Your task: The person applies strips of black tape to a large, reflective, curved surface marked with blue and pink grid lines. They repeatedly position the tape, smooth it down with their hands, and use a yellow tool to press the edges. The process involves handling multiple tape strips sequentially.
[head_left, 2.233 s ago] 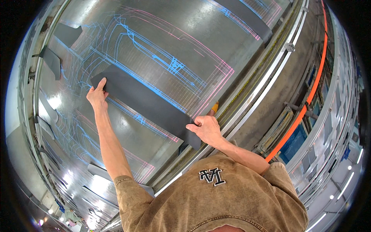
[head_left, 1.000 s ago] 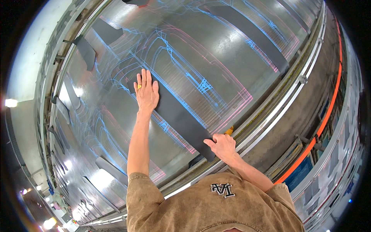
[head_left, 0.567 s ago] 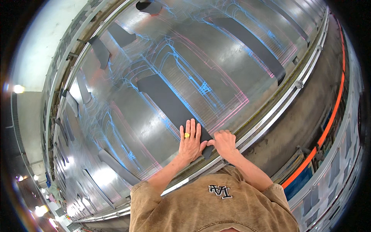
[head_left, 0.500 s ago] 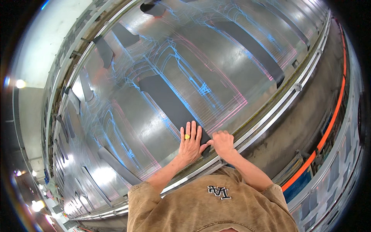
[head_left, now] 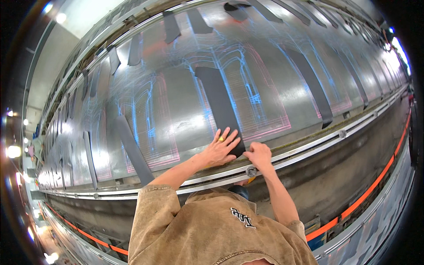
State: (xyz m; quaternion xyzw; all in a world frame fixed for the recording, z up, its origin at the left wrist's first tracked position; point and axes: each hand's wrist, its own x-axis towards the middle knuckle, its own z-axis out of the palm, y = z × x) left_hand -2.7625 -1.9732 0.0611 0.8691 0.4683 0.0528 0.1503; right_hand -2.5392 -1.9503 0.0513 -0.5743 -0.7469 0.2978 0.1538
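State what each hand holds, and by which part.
Nothing is gripped. The left hand lies flat on the dark strip's near end; the right hand touches its near corner.

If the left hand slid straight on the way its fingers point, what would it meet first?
The left hand lies flat on the near end of the dark strip, fingers pointing up along it. Going straight on, it would likely just run along that strip on the shiny metal panel; nothing else seems to block it.

Our left hand (head_left: 219, 149) lies flat, palm down, fingers spread and pointing toward one o'clock, a yellow ring on one finger. Our right hand (head_left: 259, 156) sits just beside it at three o'clock, fingers curled down. Both bare forearms reach up from six o'clock, converging.
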